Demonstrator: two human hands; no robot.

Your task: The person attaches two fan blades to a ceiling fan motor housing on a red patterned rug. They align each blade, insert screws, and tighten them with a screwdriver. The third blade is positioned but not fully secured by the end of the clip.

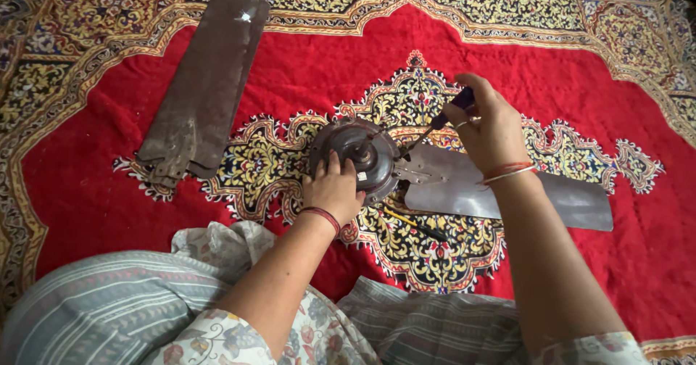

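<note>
Motor [357, 155] sits mid-rug, and my left hand [332, 187] lies on its near rim at about six o'clock, fingers spread flat against the housing — pressing, not gripping. My right hand [491, 129] is wrapped shut on a screwdriver [435, 123], its tip touching the bracket at the motor's three o'clock, where one blade [507, 191] is attached. Loose blades [206, 89] lie stacked at ten o'clock, well apart. A second screwdriver [413, 224] rests on the rug [580, 68] at five o'clock.
</note>
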